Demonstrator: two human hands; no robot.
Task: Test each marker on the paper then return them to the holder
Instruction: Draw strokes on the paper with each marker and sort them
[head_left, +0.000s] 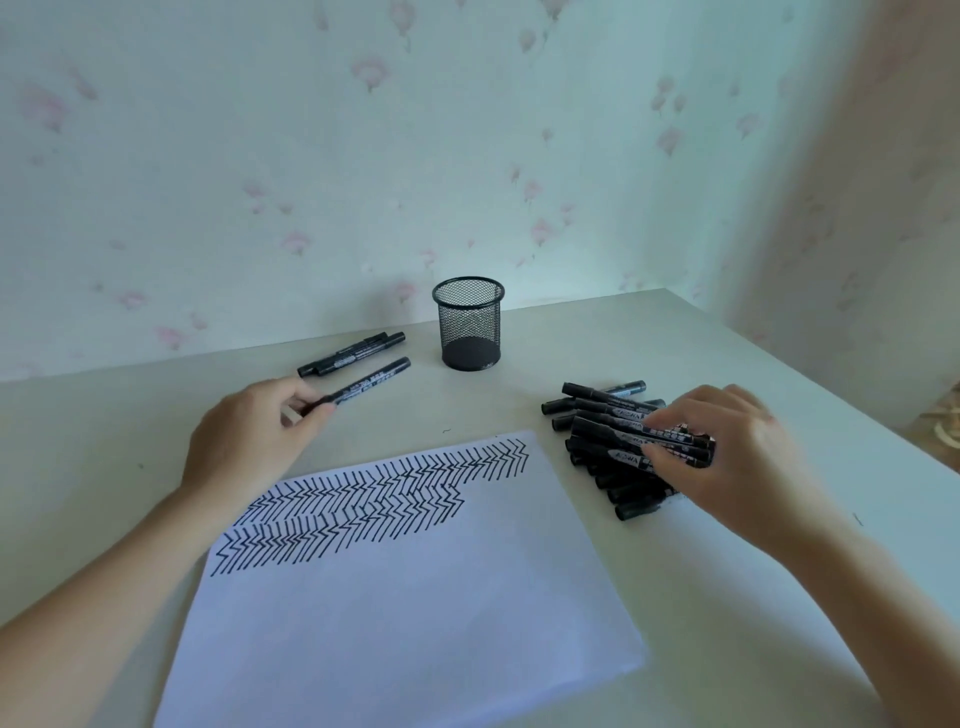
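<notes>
A white sheet of paper (415, 597) lies on the table, its upper part covered with rows of black zigzag strokes. My left hand (249, 436) pinches the near end of a black marker (371, 387) that lies slanted on the table. Two more black markers (353, 354) lie just behind it. A black mesh holder (469, 322) stands upright behind the paper and looks empty. To the right, my right hand (727, 447) reaches into a pile of several black markers (608, 431), with thumb and fingers closing on one marker on top of the pile.
The pale table (519, 395) meets a flowered wall at the back, and its right edge runs diagonally behind the marker pile. Some light-coloured object (948, 426) shows past that edge at the far right.
</notes>
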